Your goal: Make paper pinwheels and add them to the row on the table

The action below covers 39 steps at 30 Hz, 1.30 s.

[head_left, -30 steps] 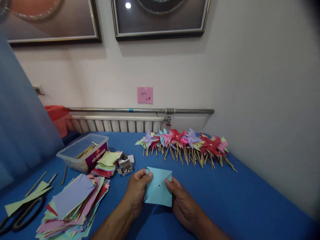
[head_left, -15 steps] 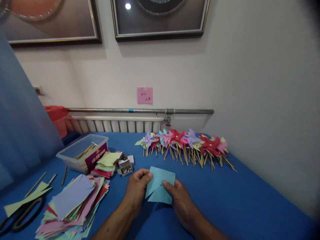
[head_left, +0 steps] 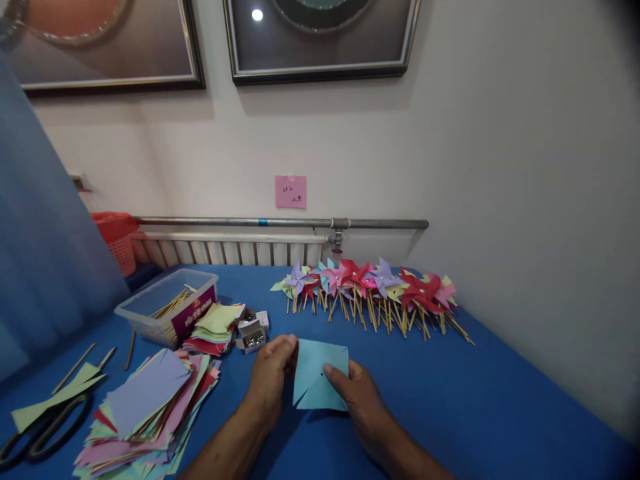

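- Light-blue paper square (head_left: 320, 377): lower centre of the frame, held just above the blue table (head_left: 475, 400) between both hands. It is seen flat-on, pale and matt, with cuts running in from the corners and a small dark dot near the middle. One flap at the lower left is lifted a little.
- Left hand (head_left: 270, 383): closed in a pinch on the square's upper left edge, judged to be keeping the sheet steady.
- Right hand (head_left: 360, 403): thumb laid on the sheet near the middle, fingers curled below it, so the paper is clamped. The grip is judged to be holding a flap down at the centre.
- Pinwheels (head_left: 370, 283): a row on sticks, laid along the wall at centre right, heads overlapping.
- Coloured paper stack (head_left: 145, 407): lower left, fanned loosely, within reach of the left hand.
- Pin box (head_left: 251, 332): open, just above the left hand.
- Plastic tub (head_left: 167, 303): centre left, sticks inside.
- Scissors (head_left: 40, 433): bottom left corner, lying flat.
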Each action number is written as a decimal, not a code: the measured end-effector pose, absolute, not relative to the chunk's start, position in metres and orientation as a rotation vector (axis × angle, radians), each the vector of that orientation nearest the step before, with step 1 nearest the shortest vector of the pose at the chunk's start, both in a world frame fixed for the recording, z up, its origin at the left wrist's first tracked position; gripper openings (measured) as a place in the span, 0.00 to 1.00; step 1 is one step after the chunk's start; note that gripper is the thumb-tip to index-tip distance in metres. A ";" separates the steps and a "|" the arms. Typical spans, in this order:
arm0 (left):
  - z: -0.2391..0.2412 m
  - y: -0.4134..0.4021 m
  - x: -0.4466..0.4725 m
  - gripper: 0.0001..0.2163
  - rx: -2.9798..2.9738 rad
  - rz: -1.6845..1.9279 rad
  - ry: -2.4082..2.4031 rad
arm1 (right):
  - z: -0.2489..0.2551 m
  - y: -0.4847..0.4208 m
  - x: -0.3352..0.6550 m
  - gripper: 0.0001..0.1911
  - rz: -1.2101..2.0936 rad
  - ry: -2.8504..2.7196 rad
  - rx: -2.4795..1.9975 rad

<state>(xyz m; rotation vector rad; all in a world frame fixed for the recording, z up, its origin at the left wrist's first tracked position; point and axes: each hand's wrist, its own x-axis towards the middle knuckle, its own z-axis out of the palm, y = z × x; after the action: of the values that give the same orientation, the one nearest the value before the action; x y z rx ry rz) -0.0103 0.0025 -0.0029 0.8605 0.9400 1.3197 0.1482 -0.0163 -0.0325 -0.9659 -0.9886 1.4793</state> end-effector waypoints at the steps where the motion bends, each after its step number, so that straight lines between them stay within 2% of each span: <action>1: -0.002 0.003 -0.011 0.18 0.904 1.332 0.975 | -0.035 -0.015 0.149 0.27 1.466 -1.009 -0.992; 7: -0.001 0.006 -0.013 0.09 1.131 1.391 1.158 | -0.046 -0.011 0.152 0.25 1.408 -1.111 -1.082; 14: 0.002 0.003 -0.014 0.05 1.485 1.435 1.266 | -0.041 -0.014 0.151 0.23 1.384 -1.142 -1.105; 20: 0.003 -0.005 -0.014 0.07 1.927 1.421 1.227 | -0.039 -0.015 0.149 0.23 1.408 -1.056 -1.099; 39: -0.005 -0.014 -0.008 0.12 2.240 1.283 1.243 | -0.031 -0.017 0.140 0.22 1.543 -0.874 -0.819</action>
<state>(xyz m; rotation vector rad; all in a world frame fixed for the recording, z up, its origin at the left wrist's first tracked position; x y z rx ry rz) -0.0077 -0.0139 -0.0048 2.2395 1.2430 1.2828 0.1399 -0.0174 -0.0313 -0.8188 -0.8742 1.5427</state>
